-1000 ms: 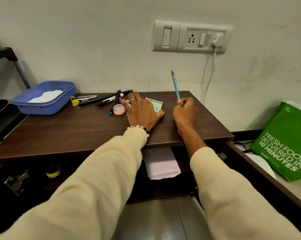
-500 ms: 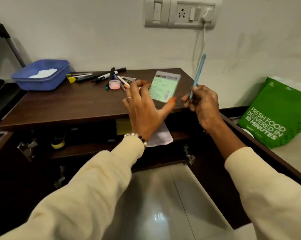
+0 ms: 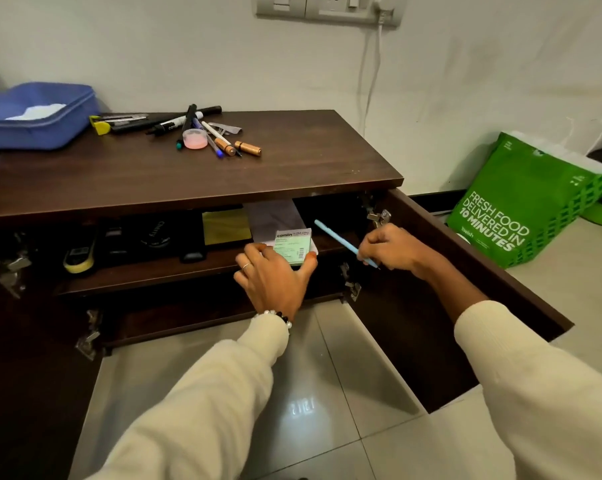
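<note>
Left hand (image 3: 275, 278) pinched the green Camlin box (image 3: 292, 248) (label up) at the shelf (image 3: 147, 271) edge under the table (image 3: 223, 174) top; right hand (image 3: 393, 249) gripped the blue pen (image 3: 341, 242), just right of the box.

Small pale-green rectangular packet (image 3: 291, 247), printed "camlin" with a barcode at its lower right: label facing up, slightly tilted, pinched between thumb and fingers of the left hand (image 3: 275, 282) over the front of the dark wooden cabinet shelf (image 3: 154, 271). Slim light-blue plastic pen (image 3: 337, 239): slanted, upper end towards the packet, gripped near its lower tip by the right hand (image 3: 393, 247).
</note>
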